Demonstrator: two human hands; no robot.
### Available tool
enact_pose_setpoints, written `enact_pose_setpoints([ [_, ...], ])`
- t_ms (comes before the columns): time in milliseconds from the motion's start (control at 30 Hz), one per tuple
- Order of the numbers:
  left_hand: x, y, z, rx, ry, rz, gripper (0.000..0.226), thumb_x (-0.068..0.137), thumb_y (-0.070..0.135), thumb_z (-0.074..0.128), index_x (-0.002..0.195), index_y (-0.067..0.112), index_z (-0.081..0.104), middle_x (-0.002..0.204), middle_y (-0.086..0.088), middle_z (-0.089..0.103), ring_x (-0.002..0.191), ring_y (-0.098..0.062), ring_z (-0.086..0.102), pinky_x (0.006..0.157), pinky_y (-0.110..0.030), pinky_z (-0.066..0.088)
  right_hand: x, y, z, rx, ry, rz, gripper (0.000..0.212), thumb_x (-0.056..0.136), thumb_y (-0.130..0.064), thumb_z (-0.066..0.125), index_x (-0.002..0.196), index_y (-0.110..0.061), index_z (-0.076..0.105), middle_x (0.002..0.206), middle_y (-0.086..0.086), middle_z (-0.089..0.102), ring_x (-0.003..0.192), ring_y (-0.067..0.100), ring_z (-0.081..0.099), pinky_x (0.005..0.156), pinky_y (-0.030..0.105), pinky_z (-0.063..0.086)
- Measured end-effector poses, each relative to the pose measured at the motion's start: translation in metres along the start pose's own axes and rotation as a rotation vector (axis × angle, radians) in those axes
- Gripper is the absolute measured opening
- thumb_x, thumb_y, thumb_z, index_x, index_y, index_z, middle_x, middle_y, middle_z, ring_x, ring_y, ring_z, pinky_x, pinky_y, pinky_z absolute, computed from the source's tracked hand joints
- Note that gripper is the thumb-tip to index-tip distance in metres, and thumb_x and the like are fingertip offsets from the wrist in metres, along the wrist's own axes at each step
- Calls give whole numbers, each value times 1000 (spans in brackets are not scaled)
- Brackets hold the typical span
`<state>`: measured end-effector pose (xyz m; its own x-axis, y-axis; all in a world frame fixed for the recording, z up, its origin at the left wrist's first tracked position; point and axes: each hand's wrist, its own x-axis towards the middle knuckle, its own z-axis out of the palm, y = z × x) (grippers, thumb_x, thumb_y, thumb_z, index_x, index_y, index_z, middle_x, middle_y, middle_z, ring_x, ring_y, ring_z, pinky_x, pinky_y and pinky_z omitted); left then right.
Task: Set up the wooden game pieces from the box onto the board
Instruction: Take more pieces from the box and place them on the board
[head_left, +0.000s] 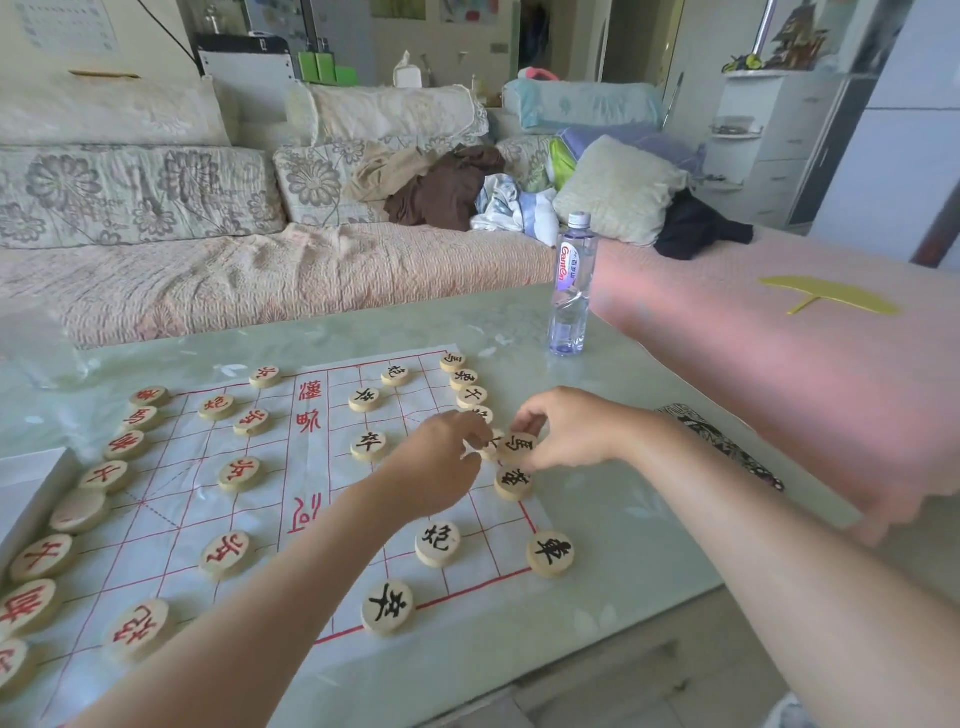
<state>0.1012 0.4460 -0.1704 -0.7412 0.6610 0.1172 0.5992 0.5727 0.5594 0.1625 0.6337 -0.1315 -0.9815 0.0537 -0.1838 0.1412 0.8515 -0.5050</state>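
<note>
Head view, both hands (498, 447) covering black pieces (515, 448), box (26, 483) cut off

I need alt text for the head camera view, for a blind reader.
Two bare hands meet at the black-lettered back row of a paper xiangqi board: the right hand pinches a round wooden piece, the left hand touches beside it. A water bottle stands beyond.
</note>
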Motion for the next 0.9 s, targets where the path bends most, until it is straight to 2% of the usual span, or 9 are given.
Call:
enact_pose_setpoints([
  [100,-8,2,11,91,-89,113,42,86,5,49,116,30,63,115,10,57,109,-10,48,95,-29,43,-18,10,4,-46,-95,73,35,75,-34,82,106,-27,68,102,-7,71,71,9,62,62,23,50],
  [167,-11,1,18,206,-163,213,56,80,-3,45,120,33,62,123,11,54,116,-12,42,100,-32,39,-26,14,9,-56,-141,93,35,74,-31,82,106,-25,68,100,-3,72,69,12,63,60,23,49],
  [300,-17,5,23,346,-220,234,70,77,-7,41,128,39,55,133,16,45,119,-11,37,102,-34,37,-36,11,20,-80,-123,116,47,66,-44,87,105,-24,70,103,-1,71,94,18,68,78,32,55],
  [433,-20,4,22,395,-190,233,70,82,-4,40,135,41,49,136,16,41,119,-13,36,97,-28,36,-36,6,29,-85,-62,128,47,68,-49,83,102,-20,69,102,2,70,92,20,67,67,29,48],
  [600,-21,-1,24,282,-189,172,70,81,-5,39,132,41,52,135,16,42,121,-13,35,91,-24,33,-34,0,36,-168,-51,147,49,66,-58,80,98,-23,68,101,-1,68,93,18,65,81,36,54],
  [733,-22,-7,26,195,-193,155,68,79,-4,43,131,39,53,132,14,44,122,-13,34,102,-30,34,-32,-2,38,-263,-44,165,54,61,-64,78,100,-27,67,103,-5,67,95,18,63,85,35,54],
  [833,-21,-9,25,148,-183,151,62,81,-2,47,130,36,54,130,13,47,121,-13,35,103,-34,35,-31,-5,35,-298,-46,178,53,62,-63,75,98,-25,70,102,-4,69,94,18,65,82,33,53],
  [900,-21,-9,21,137,-165,162,58,84,1,49,133,32,53,131,9,48,122,-15,36,104,-32,34,-29,-10,30,-289,16,174,52,67,-65,69,95,-21,71,98,-1,71,91,19,66,78,33,52],
])
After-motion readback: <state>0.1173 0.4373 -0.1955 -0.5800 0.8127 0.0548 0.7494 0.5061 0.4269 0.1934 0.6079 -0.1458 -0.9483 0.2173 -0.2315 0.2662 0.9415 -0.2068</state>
